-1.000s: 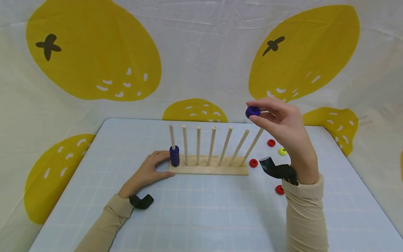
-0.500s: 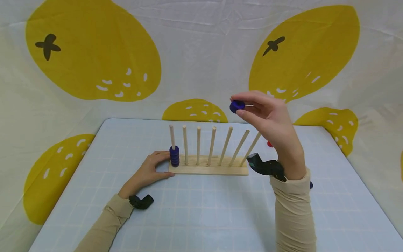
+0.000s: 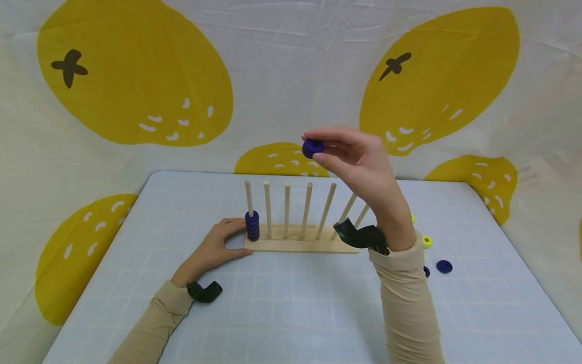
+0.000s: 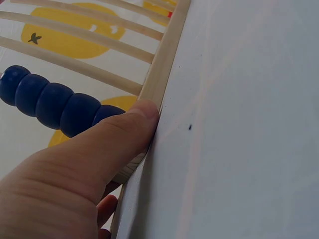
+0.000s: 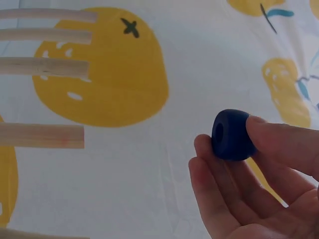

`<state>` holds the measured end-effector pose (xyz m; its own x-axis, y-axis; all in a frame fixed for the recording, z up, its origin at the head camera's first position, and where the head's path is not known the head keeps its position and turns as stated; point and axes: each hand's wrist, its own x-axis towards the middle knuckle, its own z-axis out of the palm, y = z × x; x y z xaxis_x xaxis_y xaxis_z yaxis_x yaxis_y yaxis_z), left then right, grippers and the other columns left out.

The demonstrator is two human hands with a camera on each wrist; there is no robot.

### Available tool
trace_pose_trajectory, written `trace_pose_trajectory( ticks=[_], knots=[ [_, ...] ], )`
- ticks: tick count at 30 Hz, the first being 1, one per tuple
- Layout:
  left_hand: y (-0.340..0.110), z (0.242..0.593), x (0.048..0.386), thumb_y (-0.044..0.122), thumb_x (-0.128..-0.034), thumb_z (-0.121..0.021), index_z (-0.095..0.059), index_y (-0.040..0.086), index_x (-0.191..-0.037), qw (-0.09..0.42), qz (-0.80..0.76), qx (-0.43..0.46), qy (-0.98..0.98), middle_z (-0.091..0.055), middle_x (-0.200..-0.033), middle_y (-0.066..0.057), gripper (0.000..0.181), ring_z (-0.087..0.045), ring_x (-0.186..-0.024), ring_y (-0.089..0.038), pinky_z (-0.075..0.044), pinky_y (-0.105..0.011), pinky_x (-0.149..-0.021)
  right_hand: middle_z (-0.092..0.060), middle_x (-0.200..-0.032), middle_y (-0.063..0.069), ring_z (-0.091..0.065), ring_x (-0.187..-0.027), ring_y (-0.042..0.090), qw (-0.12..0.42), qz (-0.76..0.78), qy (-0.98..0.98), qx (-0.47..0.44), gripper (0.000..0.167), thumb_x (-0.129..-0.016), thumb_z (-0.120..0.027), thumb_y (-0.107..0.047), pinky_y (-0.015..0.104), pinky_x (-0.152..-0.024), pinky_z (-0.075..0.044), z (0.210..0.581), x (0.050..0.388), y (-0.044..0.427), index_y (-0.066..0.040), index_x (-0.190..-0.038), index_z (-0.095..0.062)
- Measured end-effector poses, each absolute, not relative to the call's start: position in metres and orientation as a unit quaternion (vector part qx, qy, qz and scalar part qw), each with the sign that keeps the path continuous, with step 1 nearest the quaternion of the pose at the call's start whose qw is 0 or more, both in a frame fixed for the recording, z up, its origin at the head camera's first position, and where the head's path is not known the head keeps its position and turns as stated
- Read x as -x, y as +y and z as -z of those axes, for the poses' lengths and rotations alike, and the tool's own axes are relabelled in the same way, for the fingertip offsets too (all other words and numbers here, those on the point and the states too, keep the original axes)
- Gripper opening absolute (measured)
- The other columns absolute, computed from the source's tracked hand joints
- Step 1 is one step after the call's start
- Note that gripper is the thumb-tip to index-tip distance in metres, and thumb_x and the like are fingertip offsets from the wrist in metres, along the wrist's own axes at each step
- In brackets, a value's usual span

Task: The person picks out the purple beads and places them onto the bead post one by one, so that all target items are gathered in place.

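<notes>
Blue bead (image 3: 310,150) | was pinched by right hand (image 3: 364,164), apart from pegs (image 3: 287,210) | left hand (image 3: 214,251) gripped wooden rack (image 3: 300,246) by one end

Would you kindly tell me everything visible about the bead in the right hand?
The bead is dark blue, smooth and rounded, perhaps painted wood, with a hole visible in one end. The right hand pinches it in the air, higher than the tips of the wooden pegs and touching none.
</notes>
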<state>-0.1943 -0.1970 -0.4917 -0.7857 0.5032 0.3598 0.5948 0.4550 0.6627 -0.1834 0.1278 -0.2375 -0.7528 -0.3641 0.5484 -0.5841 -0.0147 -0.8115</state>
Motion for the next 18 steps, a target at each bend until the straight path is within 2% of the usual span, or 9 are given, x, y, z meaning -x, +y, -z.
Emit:
trace_pose_trajectory(
  ticks=[6, 18],
  knots=[
    [-0.197, 0.492, 0.195, 0.023, -0.0731, -0.090, -0.063, 0.010, -0.132, 0.055, 0.413, 0.323, -0.850, -0.060, -0.135, -0.007, 0.066, -0.049, -0.127, -0.029, -0.037, -0.054, -0.106, -0.066, -0.121, 0.017, -0.066, -0.105, 0.030, 0.075, -0.643, -0.667, -0.368, 0.031, -0.090, -0.064, 0.011, 0.037, -0.093, -0.053, 0.239, 0.191, 0.114, 0.007, -0.121, -0.066],
    [-0.196, 0.494, 0.196, 0.022, -0.0723, -0.091, -0.064, 0.011, -0.132, 0.057, 0.415, 0.326, -0.848, -0.060, -0.135, -0.006, 0.067, -0.049, -0.127, -0.030, -0.037, -0.055, -0.106, -0.066, -0.119, 0.021, -0.065, -0.105, 0.034, 0.079, -0.635, -0.619, -0.455, 0.029, -0.089, -0.060, 0.017, 0.045, -0.092, -0.053, 0.254, 0.212, 0.084, 0.014, -0.118, -0.063]
  ],
)
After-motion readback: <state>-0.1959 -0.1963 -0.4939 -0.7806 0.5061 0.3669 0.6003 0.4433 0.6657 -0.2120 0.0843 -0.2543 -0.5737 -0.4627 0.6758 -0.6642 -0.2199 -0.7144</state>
